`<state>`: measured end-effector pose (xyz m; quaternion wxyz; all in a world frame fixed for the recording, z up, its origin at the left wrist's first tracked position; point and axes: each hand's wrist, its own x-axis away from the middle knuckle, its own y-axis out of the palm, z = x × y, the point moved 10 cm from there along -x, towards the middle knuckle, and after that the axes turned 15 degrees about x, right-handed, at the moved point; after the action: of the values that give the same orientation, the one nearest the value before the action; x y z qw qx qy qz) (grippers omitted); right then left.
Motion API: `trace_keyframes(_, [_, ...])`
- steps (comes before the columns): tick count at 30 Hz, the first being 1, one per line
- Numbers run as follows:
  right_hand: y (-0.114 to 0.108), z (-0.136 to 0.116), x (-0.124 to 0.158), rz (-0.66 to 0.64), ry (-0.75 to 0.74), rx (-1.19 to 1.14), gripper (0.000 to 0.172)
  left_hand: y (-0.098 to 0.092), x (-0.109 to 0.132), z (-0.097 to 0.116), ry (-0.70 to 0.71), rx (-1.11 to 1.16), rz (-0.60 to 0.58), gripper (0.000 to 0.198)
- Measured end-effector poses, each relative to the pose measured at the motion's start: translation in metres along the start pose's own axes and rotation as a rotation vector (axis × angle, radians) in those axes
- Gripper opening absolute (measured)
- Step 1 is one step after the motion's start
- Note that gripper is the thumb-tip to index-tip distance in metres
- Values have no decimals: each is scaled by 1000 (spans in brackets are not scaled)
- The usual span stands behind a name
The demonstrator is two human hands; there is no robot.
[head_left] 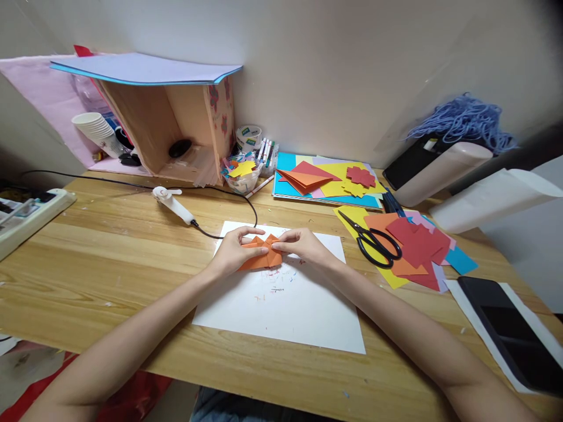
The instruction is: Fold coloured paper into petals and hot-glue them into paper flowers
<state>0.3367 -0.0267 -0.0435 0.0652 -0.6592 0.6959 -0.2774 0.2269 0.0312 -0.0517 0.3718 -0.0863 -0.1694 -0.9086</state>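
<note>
A folded piece of orange paper (261,261) lies over the upper part of a white sheet (308,316) on the desk. Two pointed flaps stand out along its far edge. My left hand (233,251) grips it from the left, with the thumb laid across its front. From the right, my right hand (303,243) pinches the paper near the right flap, thumb and fingertips close together. Small coloured pen marks show on the white sheet just below the orange paper.
Black-handled scissors (373,240) lie on coloured paper scraps (417,246) to the right, near a phone (510,334). A white glue gun (171,204) with a black cord rests at left. Behind stand a cardboard box (215,129), a tub of scraps (241,179) and stacked coloured sheets (285,190).
</note>
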Motion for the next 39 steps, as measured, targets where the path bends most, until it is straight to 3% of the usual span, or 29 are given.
trace_keyframes(12, [1, 1, 0, 100, -45, -63, 28, -6, 2, 14, 109, -176, 107, 46])
trace_keyframes(20, [14, -3, 0, -222, -37, 145, 27, -8, 2, 17, 135, -193, 110, 42])
trace_keyframes(39, [14, 0, -2, -136, -63, 114, 27, -5, 5, 22, 135, -146, 114, 42])
